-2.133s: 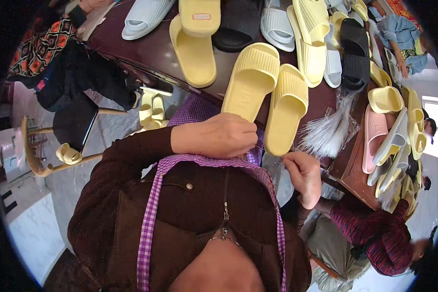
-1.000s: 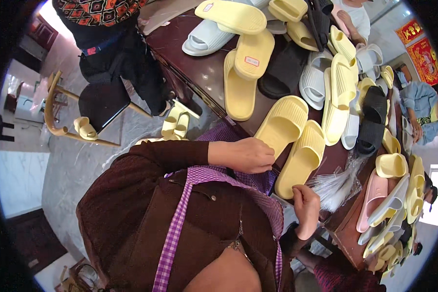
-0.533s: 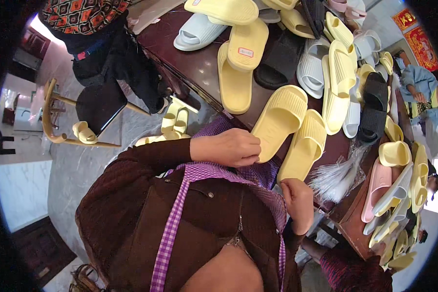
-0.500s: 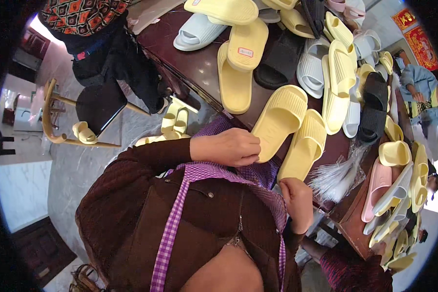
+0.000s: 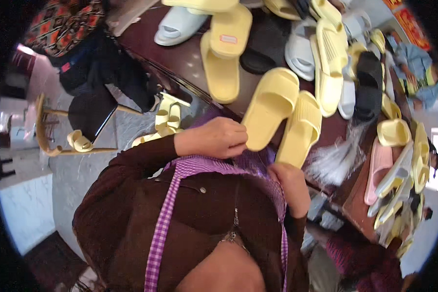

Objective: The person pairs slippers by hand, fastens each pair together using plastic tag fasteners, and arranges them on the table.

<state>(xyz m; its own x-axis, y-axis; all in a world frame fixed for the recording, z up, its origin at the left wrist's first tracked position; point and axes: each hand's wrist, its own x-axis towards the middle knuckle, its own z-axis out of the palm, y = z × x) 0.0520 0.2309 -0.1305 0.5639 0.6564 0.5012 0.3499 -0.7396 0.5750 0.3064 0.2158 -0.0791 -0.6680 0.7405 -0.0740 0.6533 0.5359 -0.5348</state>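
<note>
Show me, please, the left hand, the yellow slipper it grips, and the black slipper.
left hand [image 5: 214, 138], head view, back of the hand.
yellow slipper [image 5: 272, 109], head view, its strap.
black slipper [image 5: 370, 87], head view, mid-sole.

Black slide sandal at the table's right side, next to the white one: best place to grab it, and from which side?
Grip the black slide sandal by its strap band, from above. It lies sole-down on the table, so fingers can hook under the raised strap. A white slide and yellow slides crowd its sides, so side access looks poor.
</note>
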